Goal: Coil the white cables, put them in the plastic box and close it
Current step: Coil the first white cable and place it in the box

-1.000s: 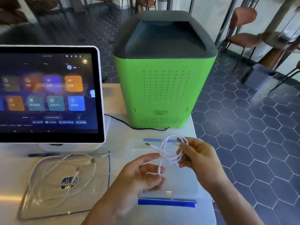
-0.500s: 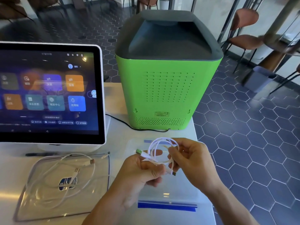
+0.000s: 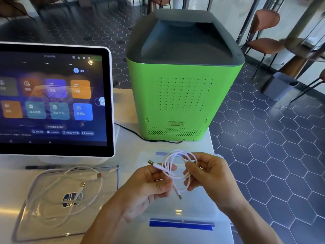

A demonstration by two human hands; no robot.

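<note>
My left hand [image 3: 149, 182] pinches the plug end of the coiled white cable [image 3: 177, 166]; my right hand [image 3: 209, 175] has fingers curled thru the loops on the other side, so both grips hold it, raised off the desk [image 3: 126, 148]. Coil stands roughly upright btwn the hands, one plug poking out left, the other end hanging down. The open plastic box [image 3: 177, 224] lies directly under the coil, blue edge nearest me, so prob. next move is straight down. Loose cables [image 3: 70, 184] sit on the clear lid [image 3: 26, 226], left, nearer my left hand.
</note>
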